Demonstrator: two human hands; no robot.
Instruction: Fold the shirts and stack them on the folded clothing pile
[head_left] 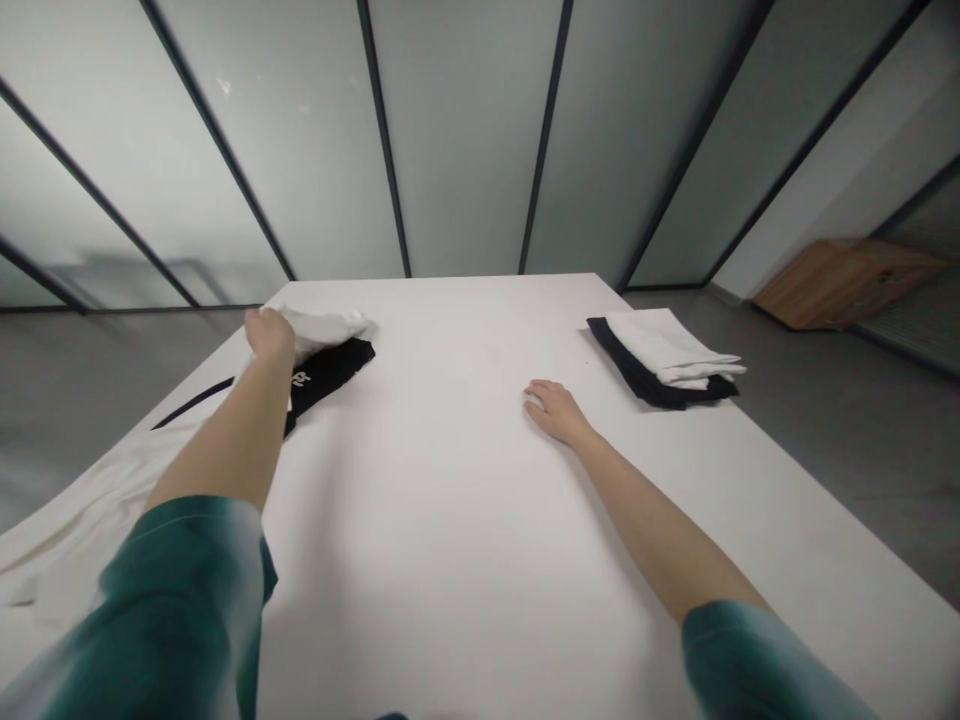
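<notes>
My left hand (268, 333) reaches to the far left of the white table (450, 480) and is closed on a white garment (330, 326), which lies on top of a black garment (326, 372) with white print. My right hand (553, 408) rests on the table top near the middle right, fingers lying flat and holding nothing. To its right sits a folded stack, a white garment (671, 352) on a black garment (645, 380).
Loose white cloth (75, 520) spreads over the table's near left corner. A frosted glass wall with dark frames (465, 140) stands behind the table. A wooden cabinet (840, 280) sits on the grey floor at the far right.
</notes>
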